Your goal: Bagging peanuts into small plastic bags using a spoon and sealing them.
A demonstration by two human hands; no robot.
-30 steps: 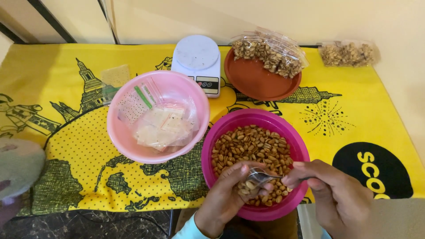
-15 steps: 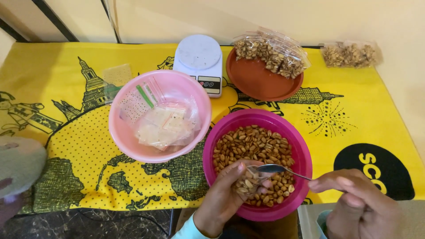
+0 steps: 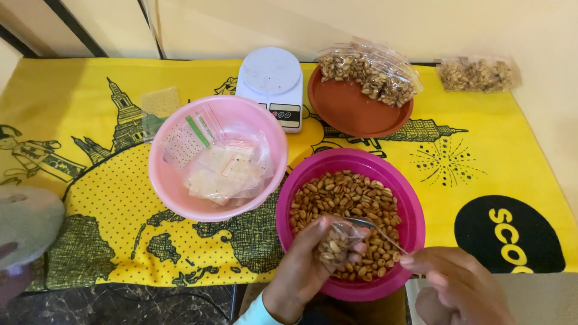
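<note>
A magenta bowl (image 3: 409,204) full of roasted peanuts (image 3: 343,195) sits at the table's near edge. Over its near side my left hand (image 3: 304,271) holds a small clear plastic bag (image 3: 337,239) partly filled with peanuts. My right hand (image 3: 454,286) grips the handle of a metal spoon (image 3: 368,226), whose bowl rests at the bag's mouth. To the left stands a light pink bowl (image 3: 165,180) holding several empty small clear bags (image 3: 226,171).
A white kitchen scale (image 3: 272,84) stands at the back. A brown plate (image 3: 355,111) beside it carries filled peanut bags (image 3: 370,72); more filled bags (image 3: 475,73) lie at the far right. A yellow printed cloth (image 3: 494,156) covers the table. A grey rounded object (image 3: 27,219) is at the left edge.
The spoon has come up out of the peanuts and its bowl now sits at the bag's mouth. My right hand has shifted slightly lower right.
</note>
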